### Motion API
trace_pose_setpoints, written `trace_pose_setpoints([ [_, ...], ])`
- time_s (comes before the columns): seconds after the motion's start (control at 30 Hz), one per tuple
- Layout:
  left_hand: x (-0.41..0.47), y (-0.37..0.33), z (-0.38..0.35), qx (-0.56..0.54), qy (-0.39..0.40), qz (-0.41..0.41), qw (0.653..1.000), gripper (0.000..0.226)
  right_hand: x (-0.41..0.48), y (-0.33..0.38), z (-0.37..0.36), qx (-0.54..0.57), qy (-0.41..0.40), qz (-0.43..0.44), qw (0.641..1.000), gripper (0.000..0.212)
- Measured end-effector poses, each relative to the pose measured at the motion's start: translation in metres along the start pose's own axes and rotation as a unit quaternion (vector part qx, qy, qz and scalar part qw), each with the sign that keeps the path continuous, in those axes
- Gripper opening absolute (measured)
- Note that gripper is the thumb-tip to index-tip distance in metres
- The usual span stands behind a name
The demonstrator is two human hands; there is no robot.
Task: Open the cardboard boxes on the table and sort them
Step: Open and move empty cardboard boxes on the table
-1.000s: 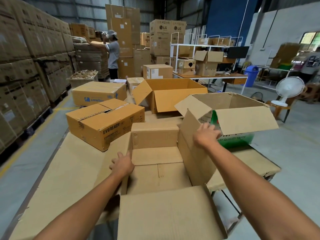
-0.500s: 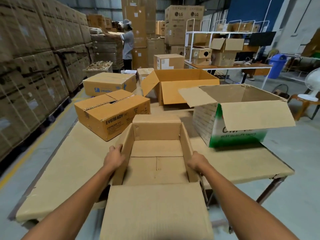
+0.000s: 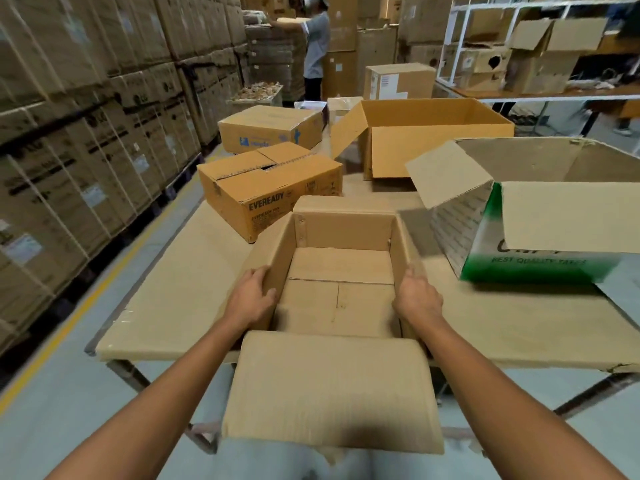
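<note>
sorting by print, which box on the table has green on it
The white and green box at the right of the table. The others are brown cardboard, one printed EVEREADY, one with blue print.

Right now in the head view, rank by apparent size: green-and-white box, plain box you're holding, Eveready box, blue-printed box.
1–2. Green-and-white box, cut by the frame edge, and plain open box, nearest the camera: too close to rank.
3. Eveready box.
4. Blue-printed box, farther back, so possibly no smaller really.
</note>
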State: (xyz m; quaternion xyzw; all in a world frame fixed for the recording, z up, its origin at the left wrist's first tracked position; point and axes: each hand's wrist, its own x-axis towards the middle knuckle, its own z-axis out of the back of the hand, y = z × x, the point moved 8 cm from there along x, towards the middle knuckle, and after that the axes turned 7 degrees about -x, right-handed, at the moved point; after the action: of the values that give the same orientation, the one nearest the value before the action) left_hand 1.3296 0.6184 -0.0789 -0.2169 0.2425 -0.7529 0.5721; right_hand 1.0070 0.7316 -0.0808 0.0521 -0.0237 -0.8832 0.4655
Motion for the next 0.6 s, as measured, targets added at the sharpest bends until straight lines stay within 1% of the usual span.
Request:
trace_pose_setpoints([
  [0.07, -0.003, -0.002, 0.005, -0.005, -0.006, -0.007, 1.000, 0.058, -0.005, 0.007, 0.007, 0.014, -0.005, 0.018, 1.000, 0.077],
  [0.17, -0.010, -0.009, 0.018, -0.020, -0.028, -0.048, 0.998, 0.053, -0.020, 0.034, 0.026, 0.041, -0.031, 0.053, 0.997, 0.072],
  [0.27, -0.026, -0.017, 0.043, -0.044, -0.062, -0.095, 0.993, 0.051, -0.048, 0.073, 0.047, 0.119, -0.050, 0.097, 0.987, 0.074],
  [0.37, -0.049, -0.013, 0.079, -0.064, -0.102, -0.124, 0.985, 0.052, -0.090, 0.117, 0.065, 0.204, -0.077, 0.127, 0.968, 0.072],
  [0.5, -0.103, 0.027, 0.134, -0.085, -0.152, -0.134, 0.976, 0.053, -0.163, 0.186, 0.075, 0.304, -0.113, 0.160, 0.932, 0.068],
  [0.6, -0.155, 0.084, 0.176, -0.091, -0.181, -0.119, 0.972, 0.051, -0.224, 0.248, 0.063, 0.332, -0.126, 0.192, 0.915, 0.063],
])
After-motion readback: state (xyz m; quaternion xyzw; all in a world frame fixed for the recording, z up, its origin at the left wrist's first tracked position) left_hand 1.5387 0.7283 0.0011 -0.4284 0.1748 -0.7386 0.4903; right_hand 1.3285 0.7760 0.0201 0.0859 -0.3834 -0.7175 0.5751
